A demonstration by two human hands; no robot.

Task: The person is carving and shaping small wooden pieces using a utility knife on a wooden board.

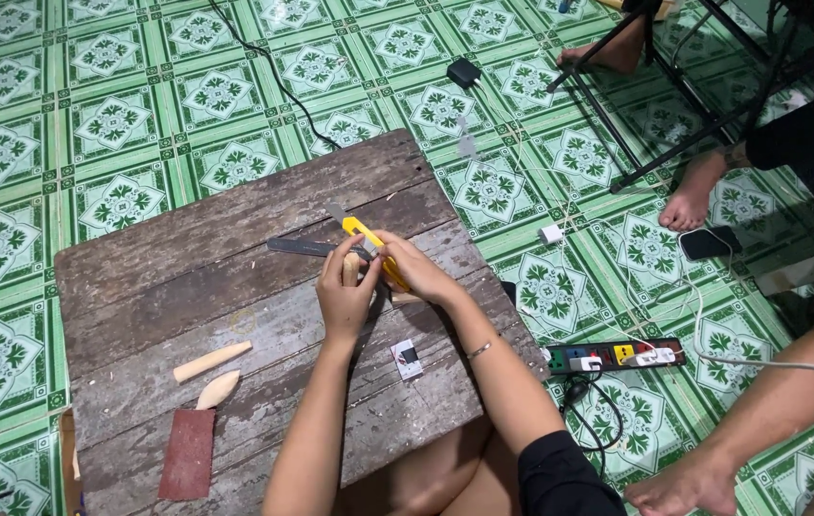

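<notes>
We sit on the floor at a weathered wooden board (pixel 235 287) laid over green patterned tiles (pixel 110 115). Our left hand (pixel 345 296) sits near the board's centre, fingers curled together and clamped on a short pale wooden piece (pixel 351 268) held upright. Our right hand (pixel 416 272) is pressed against it from 3 o'clock, fingers wrapped tight round a yellow utility knife (pixel 369 244); the knife's tip points toward 10 o'clock, blade end just past the top of the wooden piece. We cannot tell whether blade and wood touch; the fingers cover the spot.

Just behind the hands, at 11 o'clock, lies a dark flat metal ruler (pixel 297 247), partly hidden by the left fingers. At 5 o'clock from the hands, a small white card with a dark mark (pixel 408 357) rests on the board.

Well apart, at 8 o'clock: a carved wooden stick (pixel 212 361), below it a shorter tapered wooden piece (pixel 218 388), and just beside that a reddish-brown sandpaper sheet (pixel 186 453) at the board's near edge.

Off the board at 3 o'clock, a power strip (pixel 612 355) with plugs and white cables lies on the tiles. A white charger block (pixel 550 233) lies at 2 o'clock, a black adapter (pixel 464 72) at 1 o'clock, its black cable running along the board's far edge. A dark phone (pixel 710 242) lies beside another person's bare foot (pixel 686 205); black stand legs (pixel 674 86) cross the tiles there. A second person's leg and foot (pixel 703 478) reach in at 4 o'clock.
</notes>
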